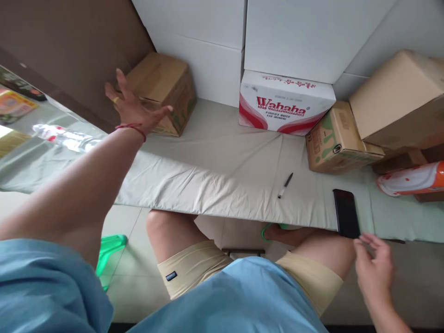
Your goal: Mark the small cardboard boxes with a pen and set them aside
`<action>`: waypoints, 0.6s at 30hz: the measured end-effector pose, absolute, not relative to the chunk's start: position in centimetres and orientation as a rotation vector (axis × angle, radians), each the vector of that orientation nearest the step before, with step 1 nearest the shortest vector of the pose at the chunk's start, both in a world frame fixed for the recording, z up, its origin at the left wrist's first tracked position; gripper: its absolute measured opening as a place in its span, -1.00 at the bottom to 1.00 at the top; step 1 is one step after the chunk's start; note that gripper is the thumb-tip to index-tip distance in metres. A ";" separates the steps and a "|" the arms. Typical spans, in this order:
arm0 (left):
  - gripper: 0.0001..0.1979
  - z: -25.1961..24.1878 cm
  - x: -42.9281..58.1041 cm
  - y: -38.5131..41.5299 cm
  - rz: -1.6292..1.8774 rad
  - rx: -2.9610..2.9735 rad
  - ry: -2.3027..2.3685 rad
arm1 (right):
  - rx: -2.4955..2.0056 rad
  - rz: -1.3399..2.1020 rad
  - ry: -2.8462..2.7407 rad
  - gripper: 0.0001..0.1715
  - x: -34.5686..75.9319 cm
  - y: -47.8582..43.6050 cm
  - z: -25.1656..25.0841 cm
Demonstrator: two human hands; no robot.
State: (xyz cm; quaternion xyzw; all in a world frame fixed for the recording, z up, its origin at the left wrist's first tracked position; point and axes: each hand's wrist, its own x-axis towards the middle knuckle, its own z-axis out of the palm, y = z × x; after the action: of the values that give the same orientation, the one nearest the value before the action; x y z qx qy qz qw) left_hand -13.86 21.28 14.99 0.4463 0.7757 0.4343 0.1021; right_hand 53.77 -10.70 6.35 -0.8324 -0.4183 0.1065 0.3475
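My left hand [135, 108], fingers spread, reaches over the front of a small brown cardboard box [157, 78] that stands against the wall at the back left. Whether the fingertips press on the box or hover just before it I cannot tell. At the table's front edge lies a black phone [347, 213], screen up. My right hand [376, 261] is beside its near corner, fingers loosely bent and apart, with nothing visible in them. Between the hands, a black-and-white pen [285, 186] rests on the grey cloth [222, 157].
A white and red Wahaba water carton [284, 104] stands at the back. To its right are a brown box [342, 138], a larger box [398, 97] and an orange-white package [412, 179]. A brown panel [69, 51] and a clear plastic bottle [65, 137] are at left.
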 end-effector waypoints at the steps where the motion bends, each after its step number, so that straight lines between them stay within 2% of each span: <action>1: 0.62 14.7 -14.3 22.1 1.283 1.308 2.268 | -2.153 0.418 -1.052 -0.51 53.4 -11.7 5.5; 4: 0.58 13.4 -15.2 23.8 1.316 1.279 2.225 | -2.164 0.733 -1.052 -0.46 52.8 -14.4 3.3; 7: 0.39 12.8 -15.2 23.8 1.369 1.190 2.266 | -2.210 0.867 -1.029 -0.46 53.1 -15.8 2.6; 11: 0.15 13.3 -13.2 20.1 1.483 1.199 2.312 | -2.178 0.855 -1.020 -0.49 53.0 -15.0 3.5; 15: -0.10 13.1 -10.6 13.6 1.695 1.218 2.154 | -2.064 0.806 -1.109 -0.53 50.8 -12.6 4.7; 18: -0.18 13.1 -9.5 8.9 1.701 1.238 2.053 | -1.940 0.836 -1.173 -0.54 48.4 -10.6 5.7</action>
State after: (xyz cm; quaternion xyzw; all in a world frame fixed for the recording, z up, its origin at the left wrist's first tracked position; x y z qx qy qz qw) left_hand -9.54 8.93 13.09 0.4189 0.6949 0.5758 0.1009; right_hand 48.38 -10.61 5.66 -0.7508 -0.4538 0.3234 0.3547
